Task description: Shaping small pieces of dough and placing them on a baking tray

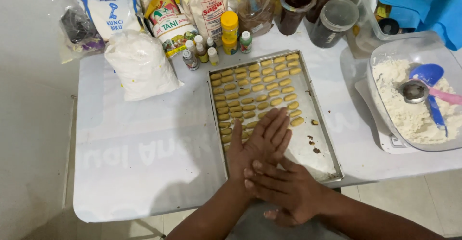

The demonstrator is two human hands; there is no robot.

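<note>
**Palms together over the tray**

Your left hand (257, 146) lies flat, fingers straight and together, your right hand (284, 187) pressed across it, above the baking tray (322, 124) at the counter's near edge. Whether dough sits between the palms, I can't tell. Drop lower and you risk squashing the dough pieces (255, 93) beneath.

- A blue and white flour bag (107, 5) stands at the table's far left corner.
- A plain white sack (141, 65) lies in front of it.
- A yellow, red and green pouch (169, 19) leans beside these.
- A white bag with a red label (208, 6) stands behind small dropper bottles (201, 51).
</note>
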